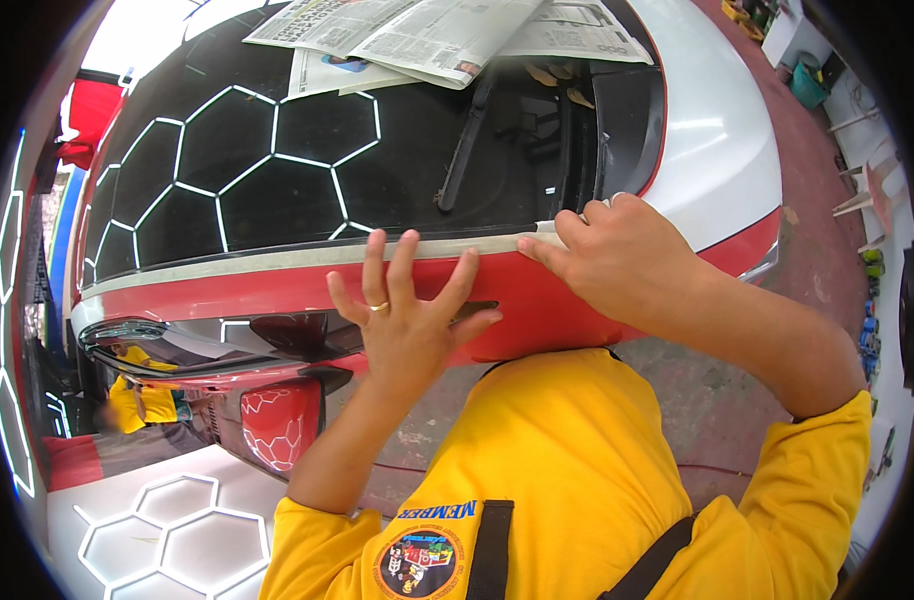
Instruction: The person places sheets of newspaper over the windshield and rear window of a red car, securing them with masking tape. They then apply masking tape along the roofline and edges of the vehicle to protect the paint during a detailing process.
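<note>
Head view
Left hand: the left hand (407, 320) lies flat against the red car panel (277, 290), just below the tape strip, fingers spread wide and straight; their tips reach the strip's lower edge. It grips nothing. A ring sits on one finger.
Right hand: the right hand (617, 255) is at the right end of the tape strip, fingers curled close together, pressing or pinching the tape against the panel's upper edge. Whether the tape end is truly caught between the fingertips cannot be told.
Tape strip: the pale masking tape strip (307, 255) runs along the seam between the red panel and the dark rear window (277, 170), from the far left of the car to the right hand.
Rear window: just above the tape, mirroring white hexagon ceiling lights; a wiper arm (467, 140) slants across it.
Newspaper: sheets of newspaper (427, 35) lie over the top of the window, well above the tape.
White bodywork: a white car panel (717, 130) sits right of the window, above the right hand.
Containers: none can be made out near the hands.
</note>
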Motion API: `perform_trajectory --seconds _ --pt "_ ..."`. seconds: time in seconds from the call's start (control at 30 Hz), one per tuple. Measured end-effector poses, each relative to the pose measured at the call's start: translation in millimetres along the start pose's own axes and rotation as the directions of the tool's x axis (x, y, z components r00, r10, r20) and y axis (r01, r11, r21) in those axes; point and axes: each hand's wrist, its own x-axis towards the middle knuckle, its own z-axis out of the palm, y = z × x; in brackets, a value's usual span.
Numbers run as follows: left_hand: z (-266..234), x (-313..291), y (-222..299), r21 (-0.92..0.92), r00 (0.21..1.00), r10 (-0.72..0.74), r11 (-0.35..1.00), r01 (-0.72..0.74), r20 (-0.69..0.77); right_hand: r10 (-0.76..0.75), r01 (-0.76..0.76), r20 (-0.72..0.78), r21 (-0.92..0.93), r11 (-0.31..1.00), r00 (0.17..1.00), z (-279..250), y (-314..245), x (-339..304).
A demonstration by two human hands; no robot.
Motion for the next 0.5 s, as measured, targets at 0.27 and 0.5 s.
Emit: perform_trajectory --seconds 0.27,0.5 --pt "10 8 50 -0.099 0.996 0.057 0.994 -0.051 0.063 0.052 0.013 -0.104 0.539 0.842 0.993 0 52 -16" --pt "16 6 51 -0.056 0.999 0.044 0.997 -0.043 0.017 -0.003 0.143 -0.300 0.447 0.883 0.954 16 49 -32"
